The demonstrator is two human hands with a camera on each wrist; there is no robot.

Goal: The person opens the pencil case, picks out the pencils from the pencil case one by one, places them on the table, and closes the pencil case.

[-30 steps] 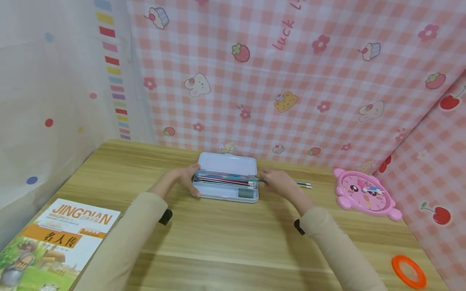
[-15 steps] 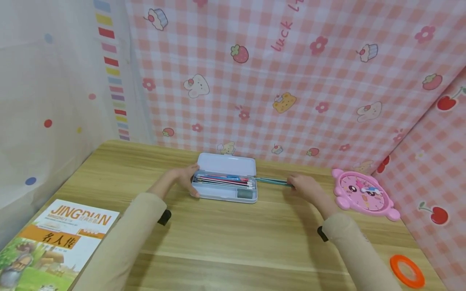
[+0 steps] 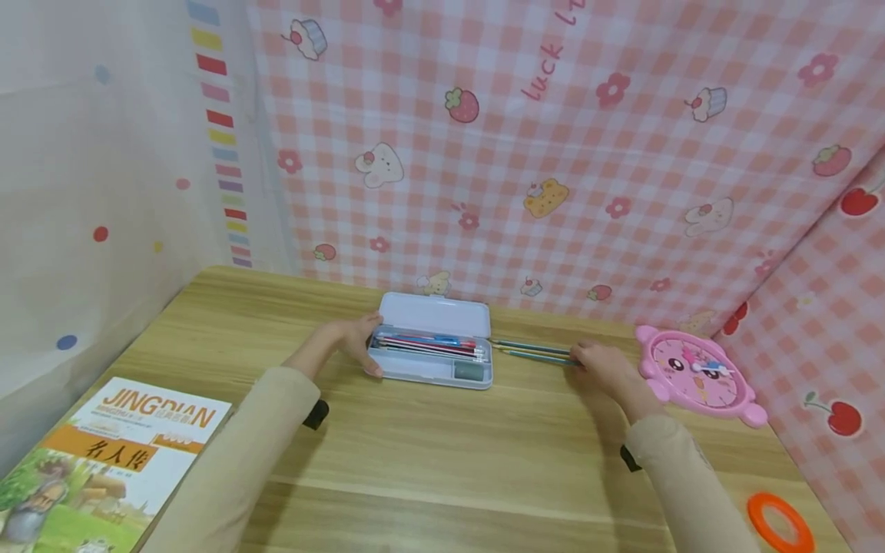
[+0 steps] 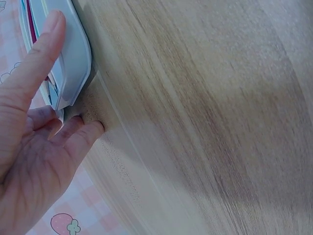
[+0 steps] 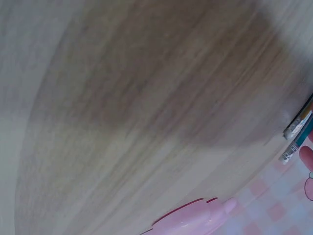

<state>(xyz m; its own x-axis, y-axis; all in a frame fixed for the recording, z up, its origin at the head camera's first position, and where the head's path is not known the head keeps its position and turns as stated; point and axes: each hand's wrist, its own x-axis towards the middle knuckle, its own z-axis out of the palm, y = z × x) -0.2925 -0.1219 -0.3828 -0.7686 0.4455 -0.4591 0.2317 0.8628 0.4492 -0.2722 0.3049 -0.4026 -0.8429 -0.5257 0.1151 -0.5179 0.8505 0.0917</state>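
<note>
A white pencil case point(image 3: 435, 316) lies open near the back of the table, its lid raised. Inside are several pencils and pens point(image 3: 429, 344) and a dark grey-green block point(image 3: 469, 372). My left hand point(image 3: 353, 343) grips the case's left end. In the left wrist view the thumb point(image 4: 44, 54) lies along the case's front wall, with other fingers touching the tabletop. Right of the case, my right hand point(image 3: 608, 372) holds a few pencils point(image 3: 539, 356) near their eraser ends; their tips point toward the case. At the right wrist view's edge, eraser ends point(image 5: 288, 152) and fingertips point(image 5: 307, 156) show.
A pink clock point(image 3: 700, 372) with a cartoon face lies right of my right hand. An orange ring point(image 3: 759, 522) is at the table's front right, and a book point(image 3: 117, 453) at the front left. Checked cloth point(image 3: 442, 169) hangs behind the table.
My right hand has moved right, away from the case, drawing the pencils out over the tabletop, where they now lie fanned slightly apart. My left hand has stayed on the case.
</note>
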